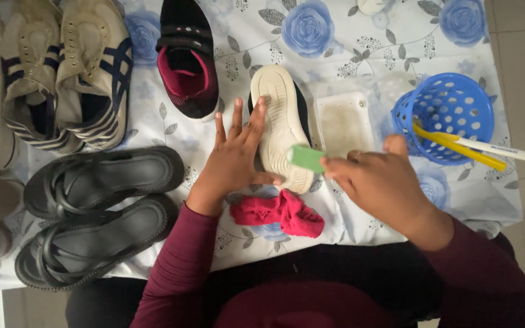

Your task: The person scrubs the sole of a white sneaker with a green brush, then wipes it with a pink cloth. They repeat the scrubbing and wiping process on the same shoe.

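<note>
At the centre of the frame a shoe [281,124] lies sole-up on the counter [360,36], which is covered by a white cloth printed with blue roses and grey leaves. The sole is cream-coloured rubber, long and rounded, with a fine ribbed tread; a dark upper shows along its edges. The left hand [235,155] lies flat on the shoe's left side, fingers spread and released, the thumb pressing near the lower end of the sole. The right hand [378,182] pinches a small green block [306,158], smooth and rectangular, between thumb and fingertips, its tip touching the sole's lower right edge.

Just below the shoe sits a crumpled red cloth [281,214], soft and folded on itself. To the right of the shoe is a shallow clear plastic tray [343,121] with a cloudy bottom. Further right a blue perforated plastic basket [445,115] lies tipped, with a yellow handle [457,146] and a white one [496,149] sticking out.

In the upper middle stands a black mesh shoe with pink lining [186,67]. In the upper left are worn beige striped sneakers [71,73], and in the lower left a pair of glossy black rubber sandals [98,212].
</note>
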